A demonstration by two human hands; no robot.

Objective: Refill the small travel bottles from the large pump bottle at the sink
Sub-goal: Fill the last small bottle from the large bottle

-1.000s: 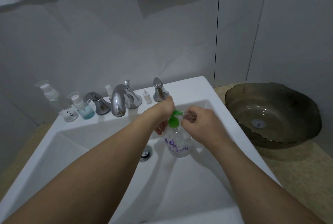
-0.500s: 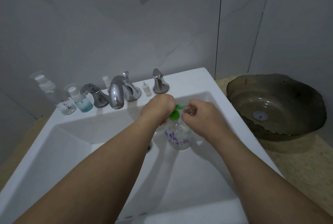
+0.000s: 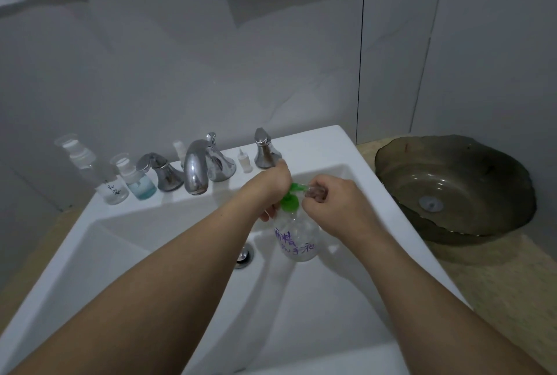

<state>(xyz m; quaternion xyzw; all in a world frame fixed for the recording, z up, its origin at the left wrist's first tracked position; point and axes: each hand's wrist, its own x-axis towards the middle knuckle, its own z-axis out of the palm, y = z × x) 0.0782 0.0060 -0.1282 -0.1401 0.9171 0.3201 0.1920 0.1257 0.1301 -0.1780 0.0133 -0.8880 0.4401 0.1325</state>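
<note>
A: Two hands mid-frame over the white sink [image 3: 316, 145]. Left hand [image 3: 272, 184] curls over the green pump [image 3: 291, 199] of the large pump bottle [image 3: 298, 239].

B: Yep, right hand [image 3: 334, 205] pinches a small clear bottle [image 3: 315, 190] at the spout. Others sit left-centre: tall travel bottle [image 3: 105, 181], blue-liquid bottle [image 3: 137, 181].

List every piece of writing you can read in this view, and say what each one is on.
"酒精" in purple handwriting, upper line on the large pump bottle standing in the sink.
"洗手液", lower purple line on the same bottle; its first character is hard to read, so this is my best reading.
Dark handwritten marks on the tall clear bottle at the far left of the ledge: too small and blurred to read.
No other writing shows.
</note>
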